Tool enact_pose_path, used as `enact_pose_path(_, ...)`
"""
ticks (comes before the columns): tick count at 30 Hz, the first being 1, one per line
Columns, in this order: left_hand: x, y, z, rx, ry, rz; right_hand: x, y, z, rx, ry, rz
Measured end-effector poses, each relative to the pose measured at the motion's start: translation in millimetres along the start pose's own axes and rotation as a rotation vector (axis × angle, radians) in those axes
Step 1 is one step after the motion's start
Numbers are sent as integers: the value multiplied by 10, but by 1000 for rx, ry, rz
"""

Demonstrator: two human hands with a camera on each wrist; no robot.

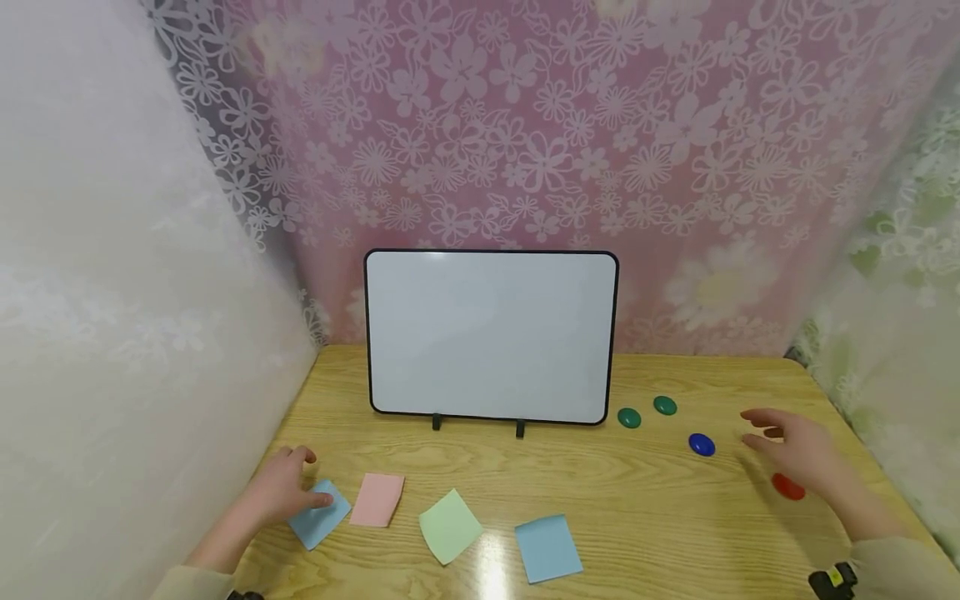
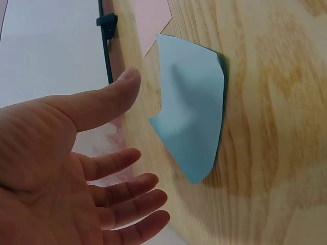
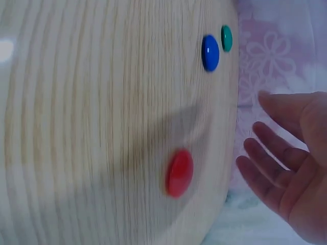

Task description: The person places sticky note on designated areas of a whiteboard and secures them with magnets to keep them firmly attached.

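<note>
Our left hand (image 1: 281, 489) and right hand (image 1: 798, 452) hover, fingers apart. Brushing low could shift the blue note (image 1: 312, 528) or red disc (image 3: 180, 173).

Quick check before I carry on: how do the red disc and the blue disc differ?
Colour: the red disc is red, the blue disc deep blue.
Place: the blue disc lies nearer the whiteboard than the red disc.
Visibility: in the head view the right hand partly covers the red disc; the blue disc shows whole.
Both are glossy and rest on the table.
</note>
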State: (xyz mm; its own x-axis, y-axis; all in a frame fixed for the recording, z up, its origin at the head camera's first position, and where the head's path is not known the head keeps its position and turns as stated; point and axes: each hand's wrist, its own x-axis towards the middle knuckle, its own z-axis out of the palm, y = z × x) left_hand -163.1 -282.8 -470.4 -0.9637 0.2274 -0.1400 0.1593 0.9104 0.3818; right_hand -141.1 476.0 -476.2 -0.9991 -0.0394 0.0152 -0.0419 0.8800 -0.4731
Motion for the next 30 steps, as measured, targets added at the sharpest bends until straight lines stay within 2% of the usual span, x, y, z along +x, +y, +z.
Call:
enact_pose_path(4, -51, -20, -4, 12, -9, -8, -62, 144, -135, -32, -119, 31)
enact_pose_path(8, -90, -60, 18, 23, -26, -15, -101, 268, -183, -53, -229, 54)
enact_pose_path(12, -110, -91, 46, 31, -37, -25, -134, 342, -181, -70, -288, 72)
enact_pose_path(22, -101, -161, 148, 52, -54, -40, -171, 390, -121, -96, -314, 110)
enact_pose_path(30, -79, -133, 157, 26, -80, -67, -200, 452, -61, -75, -255, 91)
